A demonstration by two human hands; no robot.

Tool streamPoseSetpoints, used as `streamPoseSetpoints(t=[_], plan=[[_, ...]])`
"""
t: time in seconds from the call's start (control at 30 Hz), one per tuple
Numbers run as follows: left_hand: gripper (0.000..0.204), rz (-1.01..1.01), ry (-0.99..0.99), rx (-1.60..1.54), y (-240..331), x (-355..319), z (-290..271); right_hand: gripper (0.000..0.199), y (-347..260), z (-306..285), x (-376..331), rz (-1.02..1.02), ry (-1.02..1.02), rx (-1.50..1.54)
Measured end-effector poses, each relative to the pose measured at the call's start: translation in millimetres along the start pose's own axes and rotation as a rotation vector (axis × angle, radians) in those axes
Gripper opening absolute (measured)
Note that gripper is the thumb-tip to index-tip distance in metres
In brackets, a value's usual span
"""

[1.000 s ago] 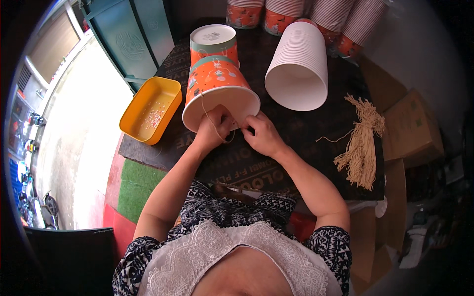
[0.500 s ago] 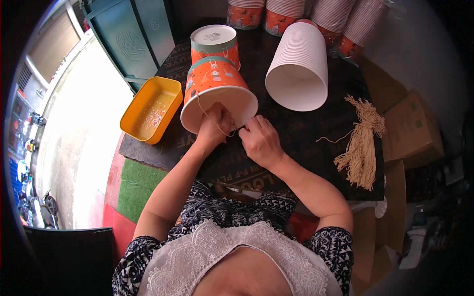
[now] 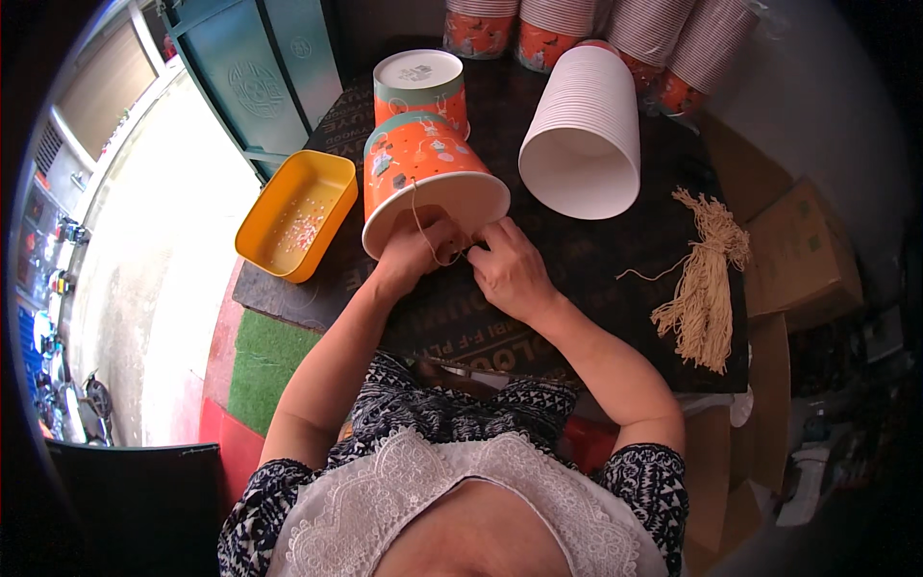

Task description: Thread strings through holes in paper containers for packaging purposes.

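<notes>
An orange paper bucket (image 3: 428,154) with a green base band lies tilted, its white mouth facing me. A thin beige string (image 3: 420,221) comes from the near side of its rim and loops down over my left hand (image 3: 415,256). That hand reaches into the mouth with curled fingers; their tips are hidden, so what they grip cannot be made out. At the rim's right edge, my right hand (image 3: 510,272) pinches the string between thumb and fingers. Behind, another orange bucket (image 3: 419,99) stands upside down, touching or close to the first one.
A yellow tray (image 3: 329,216) with small pale and pink bits stands left. Nested white buckets (image 3: 586,115) lie on the right, near a bundle of beige strings (image 3: 710,288). Wrapped bucket stacks (image 3: 567,17) line the back of the dark table (image 3: 577,356). Cardboard boxes (image 3: 803,250) stand beyond its right edge.
The orange bucket has shifted slightly right and turned, with its mouth tipped further down. My left hand has moved slightly right with it. My right hand stays close to the rim.
</notes>
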State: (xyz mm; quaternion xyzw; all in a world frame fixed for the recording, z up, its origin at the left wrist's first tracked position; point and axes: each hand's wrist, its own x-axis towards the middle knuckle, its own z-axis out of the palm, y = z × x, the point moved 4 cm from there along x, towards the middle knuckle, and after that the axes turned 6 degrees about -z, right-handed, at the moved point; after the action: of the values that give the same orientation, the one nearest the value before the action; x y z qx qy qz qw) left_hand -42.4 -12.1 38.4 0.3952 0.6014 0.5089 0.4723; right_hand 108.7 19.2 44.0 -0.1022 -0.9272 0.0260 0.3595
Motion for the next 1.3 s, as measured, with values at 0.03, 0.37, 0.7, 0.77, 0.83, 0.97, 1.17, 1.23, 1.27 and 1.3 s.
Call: streamPoseSetpoints(t=[0.03,0.37,0.7,0.77,0.83,0.97,1.17,1.23,1.27,1.3], plan=[[0.015,-0.022,-0.049,0.009,1.4,-1.2,2.4,0.007,0.9,0.7,-0.3,0.000,-0.017,-0.003],[0.018,0.286,0.125,0.379,-6.5,8.7,6.2,0.011,3.4,0.8,1.5,-0.015,0.043,0.042],[0.016,0.354,0.053,0.598,-7.7,6.9,1.4,0.012,16.1,5.6,-4.3,0.071,-0.033,0.145],[0.015,0.385,0.040,0.636,-5.7,2.9,3.5,0.014,17.1,4.4,-3.7,0.066,0.008,0.188],[0.009,0.330,-0.014,0.629,-4.6,-1.1,7.8,0.015,18.4,4.5,-3.9,0.080,0.016,0.201],[0.011,0.334,-0.031,0.670,-4.4,-0.4,12.6,0.011,20.8,6.4,-3.9,0.131,0.062,0.264],[0.011,0.393,-0.003,0.761,-4.4,0.9,17.5,0.012,19.9,7.7,-3.7,0.137,0.077,0.270],[0.010,0.445,0.051,0.769,-6.6,2.6,16.3,0.013,16.8,3.4,-1.4,0.143,0.077,0.288],[0.010,0.444,0.051,0.768,-7.1,3.0,15.7,0.014,14.6,0.7,0.4,0.148,0.078,0.306],[0.011,0.399,0.047,0.761,-8.9,4.2,14.4,0.014,11.2,-0.9,1.7,0.149,0.078,0.307]])
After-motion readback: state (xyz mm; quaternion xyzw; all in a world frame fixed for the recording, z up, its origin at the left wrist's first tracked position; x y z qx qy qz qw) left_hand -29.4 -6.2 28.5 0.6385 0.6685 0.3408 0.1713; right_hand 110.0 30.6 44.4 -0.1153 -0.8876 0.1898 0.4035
